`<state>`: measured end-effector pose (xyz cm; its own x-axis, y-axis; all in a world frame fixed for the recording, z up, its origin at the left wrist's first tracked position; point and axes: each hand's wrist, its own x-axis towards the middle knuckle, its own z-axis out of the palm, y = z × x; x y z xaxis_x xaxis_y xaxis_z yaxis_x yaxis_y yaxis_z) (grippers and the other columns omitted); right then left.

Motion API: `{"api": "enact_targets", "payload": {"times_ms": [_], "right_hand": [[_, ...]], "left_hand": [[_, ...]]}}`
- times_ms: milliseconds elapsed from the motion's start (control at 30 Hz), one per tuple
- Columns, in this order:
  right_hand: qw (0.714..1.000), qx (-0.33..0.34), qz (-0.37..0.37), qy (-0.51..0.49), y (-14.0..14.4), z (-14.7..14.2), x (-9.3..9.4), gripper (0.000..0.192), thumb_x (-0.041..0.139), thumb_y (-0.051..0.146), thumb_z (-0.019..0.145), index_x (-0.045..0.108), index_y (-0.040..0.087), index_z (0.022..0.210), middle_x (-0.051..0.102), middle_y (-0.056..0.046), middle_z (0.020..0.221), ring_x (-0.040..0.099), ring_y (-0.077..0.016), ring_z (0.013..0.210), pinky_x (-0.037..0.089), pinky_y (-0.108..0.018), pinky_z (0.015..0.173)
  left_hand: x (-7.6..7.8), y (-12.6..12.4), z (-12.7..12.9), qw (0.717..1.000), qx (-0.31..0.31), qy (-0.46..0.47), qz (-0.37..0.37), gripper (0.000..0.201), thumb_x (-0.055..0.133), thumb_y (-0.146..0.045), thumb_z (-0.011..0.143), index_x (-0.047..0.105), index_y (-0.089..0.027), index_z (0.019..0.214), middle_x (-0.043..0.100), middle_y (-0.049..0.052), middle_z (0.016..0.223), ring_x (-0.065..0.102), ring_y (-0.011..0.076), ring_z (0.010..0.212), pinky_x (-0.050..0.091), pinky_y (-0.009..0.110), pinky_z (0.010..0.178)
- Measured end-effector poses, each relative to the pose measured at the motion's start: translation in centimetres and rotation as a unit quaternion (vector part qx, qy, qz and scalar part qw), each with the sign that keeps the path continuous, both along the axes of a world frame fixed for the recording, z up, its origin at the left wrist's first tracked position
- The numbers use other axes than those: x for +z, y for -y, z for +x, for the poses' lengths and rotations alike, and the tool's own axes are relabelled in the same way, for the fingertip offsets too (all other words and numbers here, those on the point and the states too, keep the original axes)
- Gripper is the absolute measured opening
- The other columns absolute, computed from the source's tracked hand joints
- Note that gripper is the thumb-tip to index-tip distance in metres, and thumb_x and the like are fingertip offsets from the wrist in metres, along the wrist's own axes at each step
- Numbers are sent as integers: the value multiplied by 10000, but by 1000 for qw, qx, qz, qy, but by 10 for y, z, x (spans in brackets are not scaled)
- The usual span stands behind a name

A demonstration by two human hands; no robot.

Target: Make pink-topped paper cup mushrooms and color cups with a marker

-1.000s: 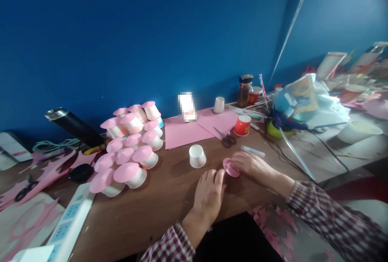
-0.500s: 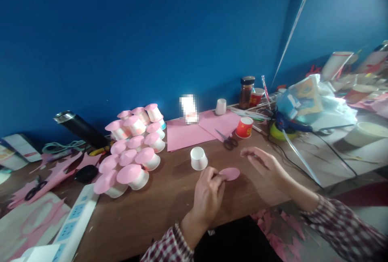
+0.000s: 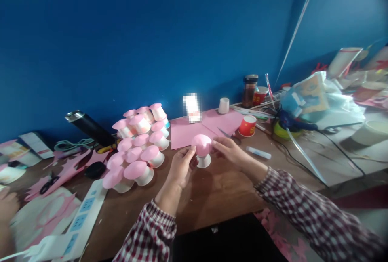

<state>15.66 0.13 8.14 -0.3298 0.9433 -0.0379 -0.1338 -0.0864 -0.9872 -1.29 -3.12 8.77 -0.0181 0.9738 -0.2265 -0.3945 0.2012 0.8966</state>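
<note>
The round pink paper disc (image 3: 201, 144) sits as a cap on the upturned base of a small white paper cup (image 3: 203, 159), which stands mouth-down on the brown wooden desk (image 3: 218, 191), near the middle and just in front of the flat pink paper sheets (image 3: 184, 132). Both pieces look feather-light and thin: the disc would bend or crease under a hard pinch, and the cup wall would dent if squeezed, so the sensible hold is a soft fingertip touch at the disc's rim, or around the cup's wider lower lip. The cup's long axis runs straight up, narrow base at the top and open mouth on the desk; the disc lies roughly level across it, domed slightly, facing up. The left hand (image 3: 181, 167) has its fingertips closed lightly on the disc's left edge, and the right hand (image 3: 228, 151) pinches the right edge in the same way, so both grip the cap rather than the cup. To the left stands a cluster of finished pink-capped white cups (image 3: 139, 149), with a black cylindrical flask (image 3: 89, 126) lying beyond them. To the right lie a white glue stick (image 3: 258, 152) and a red paper cup (image 3: 247, 126), and scissors (image 3: 226, 134) peek out just past the right hand.
</note>
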Motion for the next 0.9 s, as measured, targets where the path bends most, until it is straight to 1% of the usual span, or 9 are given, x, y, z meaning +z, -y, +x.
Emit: {"api": "enact_targets", "payload": {"times_ms": [100, 167, 333, 433, 533, 633, 733, 800, 900], "right_hand": [[1000, 8, -9, -16, -8, -7, -1, 331, 641, 462, 735, 562, 140, 739, 532, 35, 591, 466, -60, 513, 356, -184, 488], [1000, 5, -15, -16, -11, -9, -4, 340, 649, 465, 727, 555, 139, 743, 502, 49, 556, 434, -52, 482, 329, -179, 462], [1000, -6, -17, -3, -13, -12, -18, 378, 679, 470, 694, 573, 134, 832, 504, 52, 576, 443, -56, 484, 334, -180, 457], [1000, -8, -14, -1, -13, -13, -21, 380, 685, 471, 682, 574, 135, 819, 515, 48, 584, 449, -59, 486, 336, -183, 459], [1000, -8, -5, 15, -11, -13, -16, 368, 681, 459, 690, 591, 130, 830, 518, 44, 590, 438, -58, 487, 333, -186, 462], [998, 19, 23, 50, -11, -9, -8, 370, 650, 457, 724, 631, 115, 862, 517, 36, 581, 420, -62, 493, 335, -196, 470], [990, 86, 66, 91, -14, -5, -3, 411, 618, 462, 756, 660, 96, 938, 548, 12, 612, 421, -71, 519, 339, -204, 481], [982, 128, 87, 108, -16, -3, -1, 425, 605, 460, 770, 662, 94, 979, 579, -7, 663, 432, -75, 540, 344, -206, 489], [978, 144, 95, 114, -17, -3, -1, 410, 602, 459, 773, 662, 103, 968, 604, -24, 732, 458, -82, 573, 359, -210, 509]], "left_hand": [[-1, -6, 0, 1000, 2, -2, -10, 313, 732, -390, 636, 661, -126, 788, 594, -19, 660, 507, 54, 567, 401, 181, 542], [-6, -10, 0, 1000, 10, -16, -13, 333, 733, -390, 630, 659, -127, 819, 611, -9, 677, 520, 62, 569, 404, 186, 541], [-23, -15, 0, 998, 39, -44, 0, 389, 734, -381, 621, 640, -131, 903, 658, 35, 759, 572, 109, 622, 438, 219, 570], [-27, -16, 0, 995, 51, -81, 0, 410, 723, -425, 620, 642, -126, 888, 654, 30, 709, 551, 104, 576, 418, 210, 535], [-26, -15, -2, 995, 54, -87, 7, 414, 702, -464, 635, 642, -124, 863, 637, 13, 676, 531, 96, 555, 406, 210, 527], [-22, -13, -6, 996, 44, -75, 26, 393, 667, -488, 669, 645, -134, 838, 636, 6, 694, 549, 109, 600, 413, 220, 557], [-17, -11, -10, 996, -14, -79, 32, 382, 614, -500, 721, 657, -142, 848, 642, 8, 697, 553, 124, 619, 422, 240, 584], [-14, -10, -11, 994, -55, -90, 28, 353, 617, -479, 731, 665, -140, 816, 649, 13, 722, 553, 126, 646, 429, 242, 609], [-8, -7, -10, 994, -59, -87, 11, 292, 667, -426, 708, 660, -137, 748, 637, 3, 711, 540, 112, 656, 431, 226, 617]]}}
